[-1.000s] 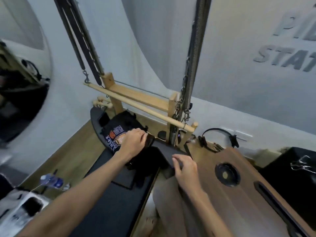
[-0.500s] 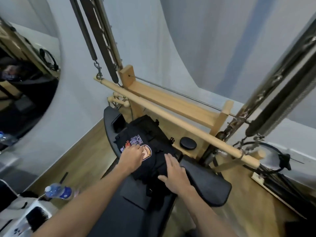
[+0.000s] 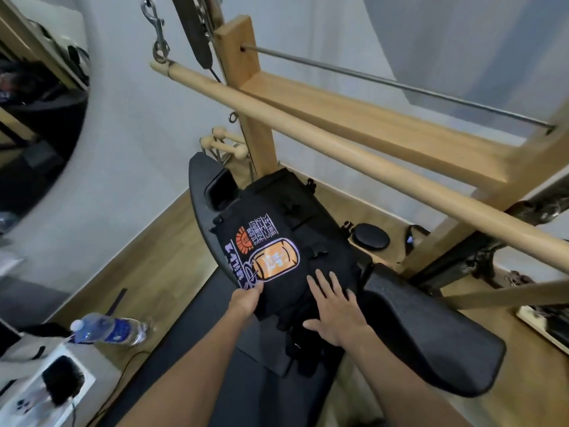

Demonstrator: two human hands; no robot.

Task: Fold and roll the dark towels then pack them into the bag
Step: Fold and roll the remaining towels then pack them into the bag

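One black bag [image 3: 295, 238], two hands, one water bottle [image 3: 107, 329], one round wooden bar [image 3: 354, 155], one black oval pad [image 3: 371, 240]

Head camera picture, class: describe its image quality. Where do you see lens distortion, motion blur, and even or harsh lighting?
Head view: wide-angle distortion bows the wooden bar and the wall edges; the water bottle and the left margin are smeared by motion blur; the black bag with its orange print is fairly sharp, as are the left hand and right hand; the light is soft and even, without glare.

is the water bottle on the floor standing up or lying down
Lying down. The water bottle lies on its side on the wooden floor, white cap pointing left.
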